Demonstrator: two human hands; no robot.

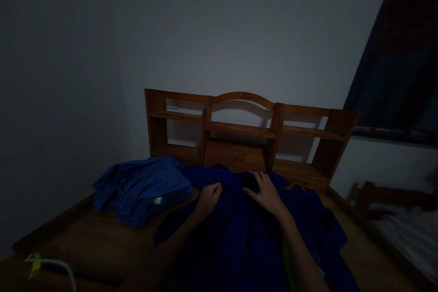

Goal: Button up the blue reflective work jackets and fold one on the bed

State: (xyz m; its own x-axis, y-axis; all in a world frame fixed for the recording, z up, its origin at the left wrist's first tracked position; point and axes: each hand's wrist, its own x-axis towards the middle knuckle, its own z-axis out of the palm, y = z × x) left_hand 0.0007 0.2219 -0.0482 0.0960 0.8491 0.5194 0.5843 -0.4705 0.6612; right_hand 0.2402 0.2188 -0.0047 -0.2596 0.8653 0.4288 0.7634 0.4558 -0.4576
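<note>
A dim room with a pale wall (pixel 239 32) is shown, and a wooden shelf unit (pixel 244 130) is set along the far edge of a wooden surface (pixel 85 242). Near the far left corner, a lighter blue garment (pixel 143 187) is heaped; on it a small white-and-green label (pixel 158 200) is seen, its writing too small to be read. A dark blue garment (pixel 239 228) is spread across the middle, from near the far edge toward the near edge. Over its upper part the left hand (pixel 209 197) is held with fingers curled inward; whether cloth is gripped cannot be told. The right hand (pixel 265 193) is held open beside it, palm down, thumb and fingers parted, forearm angled in from the near edge. A pale cable (pixel 56 262) is seen by the near left corner.
</note>
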